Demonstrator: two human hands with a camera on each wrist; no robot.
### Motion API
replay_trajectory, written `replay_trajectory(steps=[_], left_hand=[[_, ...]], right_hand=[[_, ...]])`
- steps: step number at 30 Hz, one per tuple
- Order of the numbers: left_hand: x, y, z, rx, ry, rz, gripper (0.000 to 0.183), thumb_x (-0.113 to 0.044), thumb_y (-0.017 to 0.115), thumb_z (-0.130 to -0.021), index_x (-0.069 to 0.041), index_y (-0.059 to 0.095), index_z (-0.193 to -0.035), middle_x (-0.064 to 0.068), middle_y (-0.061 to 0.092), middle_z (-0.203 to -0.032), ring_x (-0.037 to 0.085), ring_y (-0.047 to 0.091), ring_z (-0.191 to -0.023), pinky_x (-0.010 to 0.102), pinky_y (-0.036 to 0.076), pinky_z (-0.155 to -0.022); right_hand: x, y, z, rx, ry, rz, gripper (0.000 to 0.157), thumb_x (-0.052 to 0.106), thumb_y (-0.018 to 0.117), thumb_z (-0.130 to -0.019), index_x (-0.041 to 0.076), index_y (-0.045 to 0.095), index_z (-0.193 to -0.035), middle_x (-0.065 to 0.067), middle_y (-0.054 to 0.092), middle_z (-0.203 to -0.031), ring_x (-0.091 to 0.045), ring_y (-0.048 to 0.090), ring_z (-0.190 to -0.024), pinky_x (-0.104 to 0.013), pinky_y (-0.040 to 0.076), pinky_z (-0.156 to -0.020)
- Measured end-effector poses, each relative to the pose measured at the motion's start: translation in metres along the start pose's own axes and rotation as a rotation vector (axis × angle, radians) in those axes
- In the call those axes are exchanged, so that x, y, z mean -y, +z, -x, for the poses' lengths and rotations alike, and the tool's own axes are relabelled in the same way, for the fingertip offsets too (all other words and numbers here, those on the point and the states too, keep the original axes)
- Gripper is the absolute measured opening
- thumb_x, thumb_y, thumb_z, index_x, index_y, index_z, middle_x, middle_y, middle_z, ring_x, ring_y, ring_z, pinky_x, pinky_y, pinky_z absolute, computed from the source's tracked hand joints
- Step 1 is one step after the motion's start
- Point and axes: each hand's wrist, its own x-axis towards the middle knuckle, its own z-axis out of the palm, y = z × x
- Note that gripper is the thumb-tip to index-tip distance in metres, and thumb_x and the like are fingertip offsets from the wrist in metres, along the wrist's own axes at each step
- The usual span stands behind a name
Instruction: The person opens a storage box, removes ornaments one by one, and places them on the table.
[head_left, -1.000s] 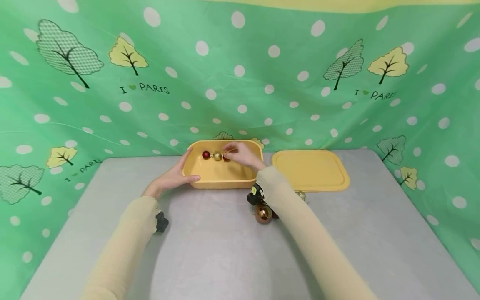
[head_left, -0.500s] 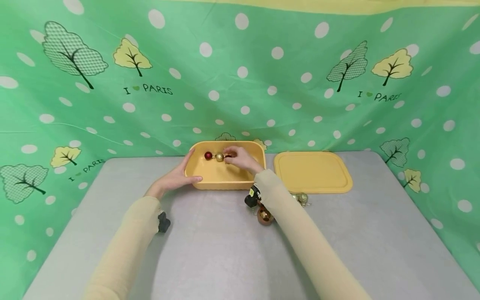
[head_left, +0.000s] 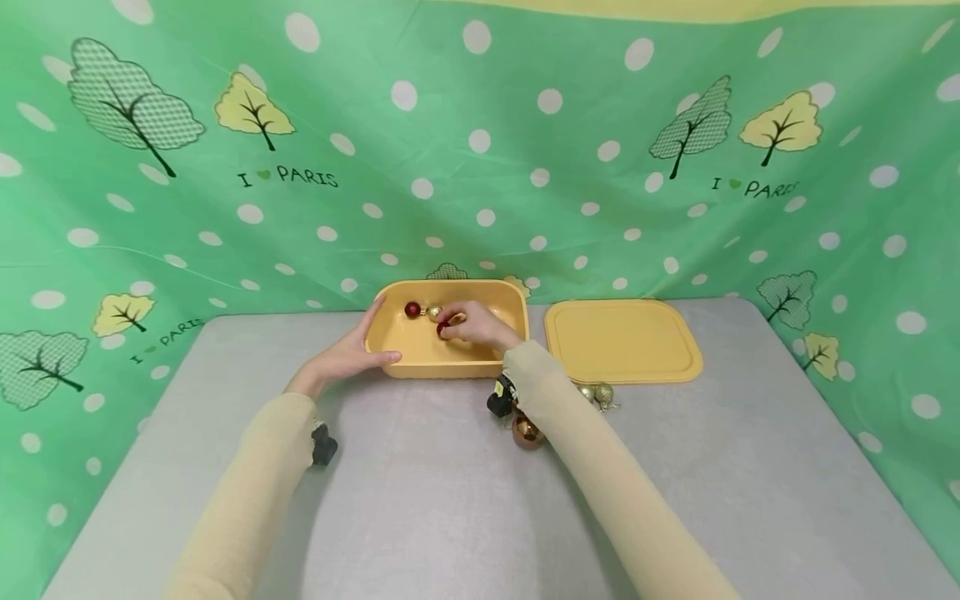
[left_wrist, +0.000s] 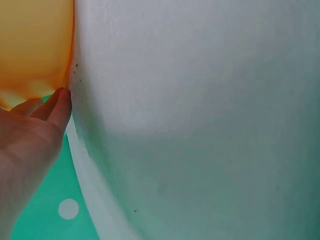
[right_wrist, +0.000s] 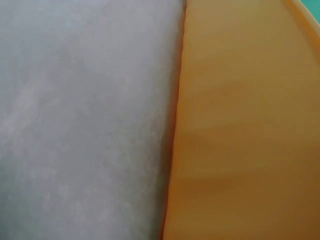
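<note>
An open yellow box [head_left: 450, 369] stands at the back of the table. My left hand [head_left: 347, 352] holds its left end, thumb at the front rim and fingers along the left side; in the left wrist view, the fingertips touch the box's outer wall [left_wrist: 37, 45]. Inside, a dark red Christmas bauble [head_left: 412, 310] and a gold bauble [head_left: 434, 313] lie by the back wall. My right hand [head_left: 476, 324] reaches into the box and pinches another dark red bauble [head_left: 442, 330], partly hidden by the fingers. The right wrist view shows only the box's outside [right_wrist: 240, 125] and the table.
To the box's right lies a flat yellow lid [head_left: 622, 342]. A shiny copper bauble [head_left: 528, 432] rests in front of the box, partly behind the right sleeve. Small gold baubles [head_left: 603, 395] lie near the lid's front edge. A green patterned cloth [head_left: 480, 167] hangs behind.
My right hand has moved slightly left and toward the front inside the box, with the red bauble between its fingers. The left hand stays on the box's left end.
</note>
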Motion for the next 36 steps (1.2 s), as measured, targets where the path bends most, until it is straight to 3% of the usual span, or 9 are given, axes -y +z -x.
replay_trajectory(steps=[5, 12, 18, 27, 36], left_hand=[[0.000, 0.000, -0.001, -0.002, -0.005, -0.014, 0.109, -0.022, 0.073, -0.086, -0.034, -0.012, -0.154, 0.018, -0.013, -0.158, 0.045, 0.003, -0.142, 0.062, 0.006, -0.111], [0.004, 0.000, -0.001, -0.006, -0.005, -0.003, 0.108, -0.022, 0.073, -0.087, -0.034, -0.011, -0.154, 0.018, -0.013, -0.159, 0.045, 0.004, -0.142, 0.061, 0.006, -0.112], [0.003, 0.000, -0.001, -0.004, -0.003, 0.003, 0.109, -0.023, 0.074, -0.086, -0.036, -0.011, -0.154, 0.019, -0.012, -0.159, 0.045, 0.006, -0.142, 0.061, 0.007, -0.112], [0.004, 0.000, -0.001, 0.000, 0.013, -0.009, 0.111, -0.022, 0.074, -0.085, -0.034, -0.012, -0.154, 0.019, -0.012, -0.158, 0.046, 0.005, -0.142, 0.062, 0.007, -0.111], [0.004, -0.001, -0.001, -0.006, 0.027, -0.006, 0.109, -0.023, 0.074, -0.086, -0.034, -0.010, -0.154, 0.018, -0.011, -0.159, 0.045, 0.007, -0.142, 0.061, 0.008, -0.112]], right_hand=[[0.000, 0.000, 0.001, 0.023, -0.016, 0.053, 0.027, -0.005, 0.068, -0.084, -0.005, 0.065, -0.112, -0.013, 0.064, -0.111, -0.021, 0.055, -0.103, -0.023, 0.045, -0.087], [0.002, -0.001, 0.003, 0.038, 0.043, 0.023, 0.028, -0.007, 0.064, -0.087, -0.003, 0.065, -0.115, -0.012, 0.063, -0.111, -0.017, 0.056, -0.087, -0.023, 0.048, -0.063], [0.008, -0.003, 0.010, 0.031, 0.012, -0.069, 0.033, -0.006, 0.064, -0.087, -0.004, 0.060, -0.120, -0.010, 0.062, -0.109, -0.018, 0.061, -0.085, -0.031, 0.055, -0.067], [0.012, -0.008, 0.022, -0.008, -0.046, -0.208, 0.032, 0.000, 0.066, -0.088, -0.005, 0.063, -0.119, -0.017, 0.065, -0.107, -0.041, 0.061, -0.094, -0.054, 0.053, -0.077], [0.022, -0.014, 0.034, -0.064, -0.179, -0.155, 0.031, -0.001, 0.065, -0.087, -0.005, 0.064, -0.118, -0.017, 0.064, -0.113, -0.032, 0.062, -0.096, -0.029, 0.053, -0.083]])
